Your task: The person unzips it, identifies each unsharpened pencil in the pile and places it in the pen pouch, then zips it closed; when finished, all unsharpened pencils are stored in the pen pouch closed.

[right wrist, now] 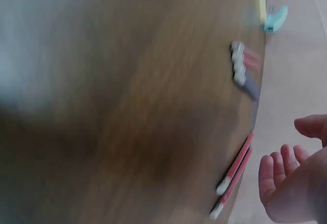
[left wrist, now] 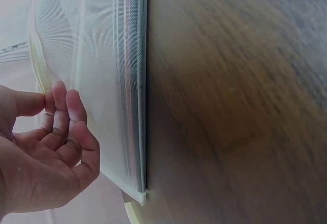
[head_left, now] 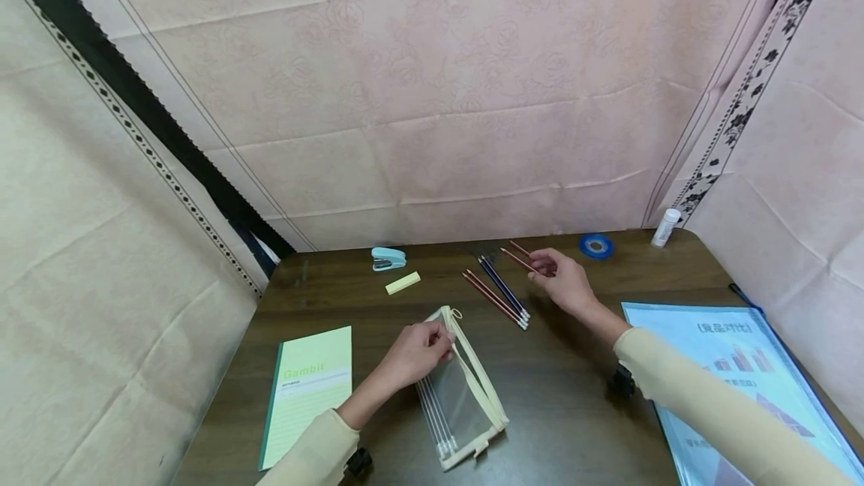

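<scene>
My left hand (head_left: 418, 351) pinches the upper edge of a see-through mesh zip pouch (head_left: 466, 396) with cream trim, tilted on the table. In the left wrist view the thumb and fingertips of the left hand (left wrist: 53, 150) meet at the rim of the pouch (left wrist: 99, 55). Thin stripes show along its lower side; whether printed or contents, I cannot tell. At the back, my right hand (head_left: 565, 283) reaches over two red pencils (head_left: 518, 255). The right wrist view has its thumb and fingers apart, clear of the red pencils (right wrist: 236, 165). Left of it lie more red pencils (head_left: 487, 293) and dark blue pencils (head_left: 501, 283).
A light blue stapler (head_left: 388, 259) and a pale yellow strip (head_left: 403, 283) lie at the back. Blue tape (head_left: 596, 247) and a white glue stick (head_left: 666, 228) stand back right. A green notebook (head_left: 310, 388) lies left, a blue folder (head_left: 736, 373) under the right forearm.
</scene>
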The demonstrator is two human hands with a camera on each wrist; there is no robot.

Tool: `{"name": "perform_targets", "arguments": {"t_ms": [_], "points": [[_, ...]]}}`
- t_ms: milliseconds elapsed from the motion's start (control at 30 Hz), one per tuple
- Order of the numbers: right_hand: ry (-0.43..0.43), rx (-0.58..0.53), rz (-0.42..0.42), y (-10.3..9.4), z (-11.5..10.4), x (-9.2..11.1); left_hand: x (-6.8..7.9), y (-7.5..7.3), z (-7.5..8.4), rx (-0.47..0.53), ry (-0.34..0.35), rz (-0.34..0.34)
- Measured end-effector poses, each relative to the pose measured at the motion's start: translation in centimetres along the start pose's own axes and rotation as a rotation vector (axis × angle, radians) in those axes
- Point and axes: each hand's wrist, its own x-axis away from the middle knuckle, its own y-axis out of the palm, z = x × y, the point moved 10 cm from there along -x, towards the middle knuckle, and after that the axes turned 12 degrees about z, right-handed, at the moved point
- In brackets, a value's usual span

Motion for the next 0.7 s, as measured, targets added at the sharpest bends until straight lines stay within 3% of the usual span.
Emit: {"name": "perform_targets", "arguments": {"t_ms": [367,700], "points": [[-0.013,0.019,-0.008,-0.4,3.3,-3.6,0.2,0.0,0.0,0.009,-0.012,-0.007],[0.025,0.044,-0.157,0.8,5.8,-5.7,0.1,0.1,-0.2,0.006,-0.014,-0.005]]}}
